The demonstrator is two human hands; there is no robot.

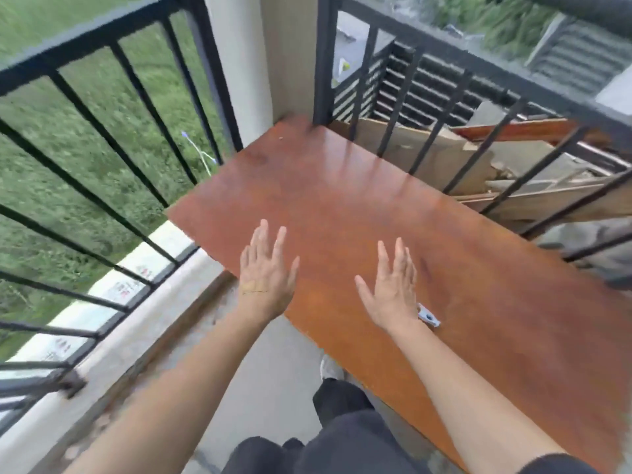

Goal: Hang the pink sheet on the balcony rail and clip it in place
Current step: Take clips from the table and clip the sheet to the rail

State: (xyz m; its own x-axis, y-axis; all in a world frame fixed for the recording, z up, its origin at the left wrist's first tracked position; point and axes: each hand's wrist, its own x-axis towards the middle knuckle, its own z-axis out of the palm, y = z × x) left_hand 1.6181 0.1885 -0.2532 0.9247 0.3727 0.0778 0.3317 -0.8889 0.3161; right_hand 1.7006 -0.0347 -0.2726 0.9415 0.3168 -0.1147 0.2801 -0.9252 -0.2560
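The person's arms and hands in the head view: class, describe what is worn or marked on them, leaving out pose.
Both forearms are bare, with no sleeves, gloves, watch or rings visible. The left hand carries a small tan adhesive plaster on its back, with a thin dark line just below it. The right hand shows no marking. All fingers are bare.

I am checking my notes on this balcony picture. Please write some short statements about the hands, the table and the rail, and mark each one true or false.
1. Both hands are open with fingers spread, left hand and right hand. True.
2. The pink sheet hangs on the balcony rail. False: no pink sheet is in view.
3. A small white clip lies on the wooden table beside the right wrist. True.
4. The left hand holds the clip. False: it holds nothing.
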